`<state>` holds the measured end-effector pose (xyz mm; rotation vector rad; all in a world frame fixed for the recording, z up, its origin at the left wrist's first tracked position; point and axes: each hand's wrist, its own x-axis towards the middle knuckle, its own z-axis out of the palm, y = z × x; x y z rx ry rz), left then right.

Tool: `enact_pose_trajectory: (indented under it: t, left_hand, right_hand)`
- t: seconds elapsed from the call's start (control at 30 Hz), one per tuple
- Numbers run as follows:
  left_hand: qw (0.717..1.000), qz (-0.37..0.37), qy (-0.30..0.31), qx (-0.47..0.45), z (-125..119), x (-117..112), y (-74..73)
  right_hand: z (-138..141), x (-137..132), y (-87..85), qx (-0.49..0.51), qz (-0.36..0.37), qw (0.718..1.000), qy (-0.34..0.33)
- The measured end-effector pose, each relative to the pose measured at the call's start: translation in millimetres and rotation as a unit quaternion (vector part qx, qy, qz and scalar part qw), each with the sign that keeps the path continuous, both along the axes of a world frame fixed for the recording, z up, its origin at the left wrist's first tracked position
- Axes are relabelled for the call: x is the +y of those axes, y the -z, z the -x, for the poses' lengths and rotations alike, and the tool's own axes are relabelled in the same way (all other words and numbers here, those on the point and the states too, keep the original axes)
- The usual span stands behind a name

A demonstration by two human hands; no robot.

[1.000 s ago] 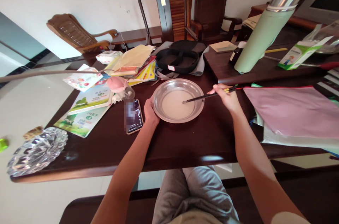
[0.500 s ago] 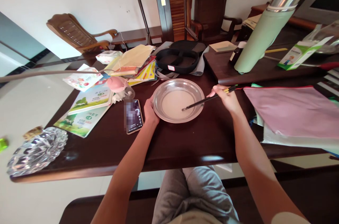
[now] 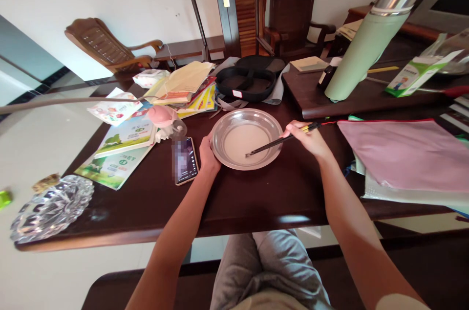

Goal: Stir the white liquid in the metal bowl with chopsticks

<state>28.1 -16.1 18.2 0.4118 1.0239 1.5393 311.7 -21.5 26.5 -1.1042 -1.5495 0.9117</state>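
A round metal bowl (image 3: 224,126) rests on the dark wooden table, with a pale, milky liquid (image 3: 240,140) in its bottom. My left hand (image 3: 209,154) grips the bowl's left side at the rim; part of its fingers is hidden behind the bowl. In my right hand (image 3: 306,139), at the bowl's right, is a pair of dark chopsticks (image 3: 269,144) with gold bands near the upper end. They slant down to the left over the rim, held close together, and their tips reach the liquid.
Left of the bowl lie a phone (image 3: 186,161), a pink-topped item (image 3: 161,115), booklets (image 3: 117,166) and a glass dish (image 3: 54,207). Behind it sits a black case (image 3: 245,82). At right are a green thermos (image 3: 366,55) and a pink pouch (image 3: 406,153).
My right hand has shifted slightly left, and the chopstick tips have moved left and a little nearer to me in the bowl. My left hand and the bowl have stayed in place.
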Motion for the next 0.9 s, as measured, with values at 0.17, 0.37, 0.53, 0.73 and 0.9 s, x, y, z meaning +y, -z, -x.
enact_pose_trajectory:
  t: [0.17,0.37,0.53,0.73,0.9]
  left_hand:
    - [1.000,0.005,0.000,0.000,-0.1,0.0,0.4]
    - [1.000,0.003,-0.004,-0.001,-0.5,-0.5,0.0]
    - [1.000,-0.002,-0.003,0.003,-0.5,-0.3,0.7]
    - [1.000,0.005,-0.015,-0.004,-0.1,0.4,1.3]
    - [1.000,0.001,-0.015,0.000,0.6,0.6,2.7]
  right_hand:
    - [-3.3,2.8,1.8,-0.030,-0.038,0.997,0.056]
    - [-8.5,0.1,-1.3,0.017,-0.007,0.998,0.056]
    - [-2.2,2.1,1.5,-0.034,-0.029,0.999,0.003]
    - [-11.0,1.1,-0.9,0.014,-0.019,0.996,0.089]
    - [-3.1,1.4,0.1,-0.010,-0.009,1.000,-0.006]
